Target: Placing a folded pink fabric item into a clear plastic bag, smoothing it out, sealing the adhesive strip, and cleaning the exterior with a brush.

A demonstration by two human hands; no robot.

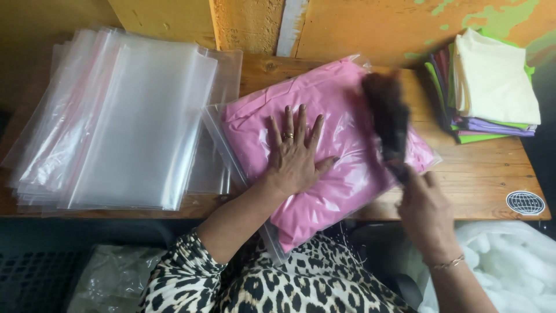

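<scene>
From the head view, your left hand [294,155] lies flat, fingers spread, on the pink bagged cloth [324,145], which runs diagonally across the tabletop [486,168]. Your right hand [425,211], fingers clamped on a dark brush [387,116], holds it over the bag's right side.

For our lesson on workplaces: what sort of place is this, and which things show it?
Probably a small garment-packing bench: a stack of clear plastic bags, a bagged pink folded cloth pressed under the left hand, and a pile of folded coloured fabrics on the wooden table.
</scene>
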